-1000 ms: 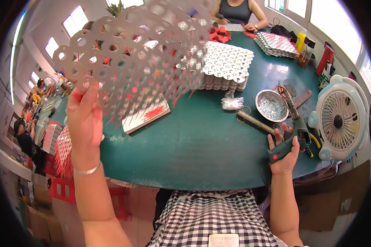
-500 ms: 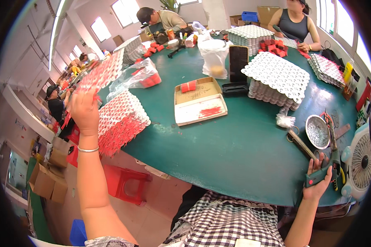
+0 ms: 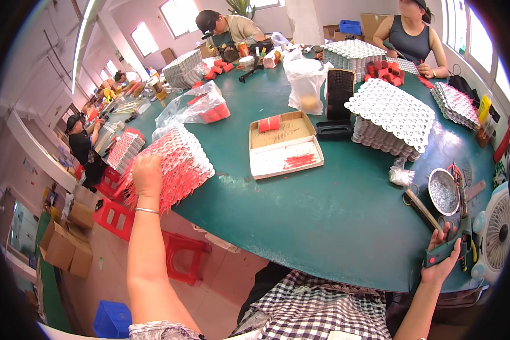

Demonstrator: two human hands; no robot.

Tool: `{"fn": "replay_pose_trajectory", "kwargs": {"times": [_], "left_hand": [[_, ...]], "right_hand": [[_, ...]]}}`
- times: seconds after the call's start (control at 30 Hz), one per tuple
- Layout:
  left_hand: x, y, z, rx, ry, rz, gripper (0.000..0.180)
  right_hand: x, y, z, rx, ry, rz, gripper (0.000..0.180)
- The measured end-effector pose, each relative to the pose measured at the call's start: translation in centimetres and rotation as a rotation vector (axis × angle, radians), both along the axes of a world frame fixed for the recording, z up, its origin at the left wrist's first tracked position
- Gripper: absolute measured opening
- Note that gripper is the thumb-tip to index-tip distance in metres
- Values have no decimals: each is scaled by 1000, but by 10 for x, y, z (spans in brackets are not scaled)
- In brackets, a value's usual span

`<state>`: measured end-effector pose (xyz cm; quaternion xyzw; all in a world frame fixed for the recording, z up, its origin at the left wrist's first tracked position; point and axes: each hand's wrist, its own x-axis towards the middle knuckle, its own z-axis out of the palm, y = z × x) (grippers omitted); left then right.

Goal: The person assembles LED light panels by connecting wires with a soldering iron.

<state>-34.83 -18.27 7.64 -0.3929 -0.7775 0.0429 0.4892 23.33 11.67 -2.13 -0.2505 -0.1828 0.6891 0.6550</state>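
Note:
My left hand is closed at the near left edge of a stack of white perforated sheets, over its top sheet, whose red strands hang over the front. The fingertips are hidden by the back of the hand. At the right table edge, my right hand is wrapped round a dark green hand tool with a red dot on its end. Beside that hand lie black-handled scissors, and beyond them stands a metal bowl.
An open cardboard box with a red bundle and loose red strands sits mid-table. Behind it are a white plastic bag and another white sheet stack. A fan stands at right. Red stools are below left. Two people work across the table.
My left hand has come down and slightly right, bringing a raised red-stranded sheet onto the stack. The right hand still holds the green tool. The view has shifted slightly.

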Motion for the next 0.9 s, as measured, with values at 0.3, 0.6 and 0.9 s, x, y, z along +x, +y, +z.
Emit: {"fn": "replay_pose_trajectory", "kwargs": {"times": [0.3, 0.6, 0.9], "left_hand": [[17, 2, 43, -285, -625, 184, 25], [50, 78, 41, -300, -468, 8, 35], [22, 89, 11, -352, -532, 90, 33]], "right_hand": [[4, -1, 1, -23, -11, -14, 38], [0, 4, -3, -21, -19, -20, 38], [1, -2, 11, -44, 35, -68, 35]]}}
